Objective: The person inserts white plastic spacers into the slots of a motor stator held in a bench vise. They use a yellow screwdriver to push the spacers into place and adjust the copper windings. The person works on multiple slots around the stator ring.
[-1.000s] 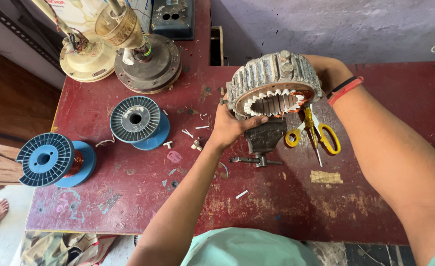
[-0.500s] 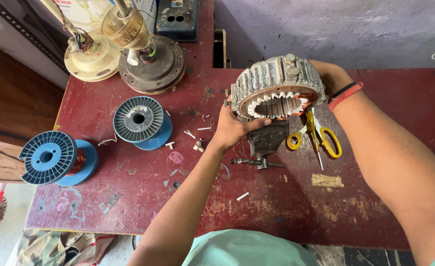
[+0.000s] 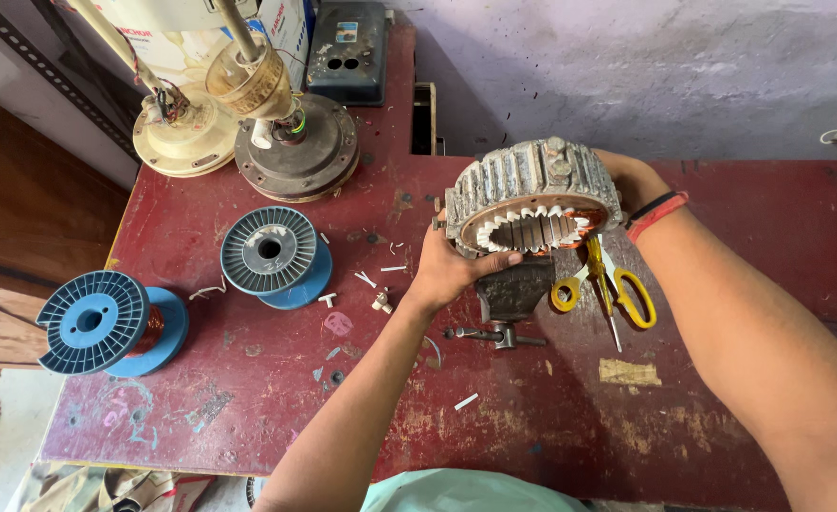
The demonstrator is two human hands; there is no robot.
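both hands grip a ribbed motor stator above a small bench vise — left hand at its lower left edge, right hand behind it; yellow-handled scissors lie beside on the red tabletop.

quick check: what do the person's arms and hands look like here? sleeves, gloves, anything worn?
Both arms are bare to the frame's edge, no sleeves showing. No gloves on the left hand or right hand. The right wrist wears two thin bands, one black and one red. No rings or watch visible. A light green shirt shows at the bottom edge.
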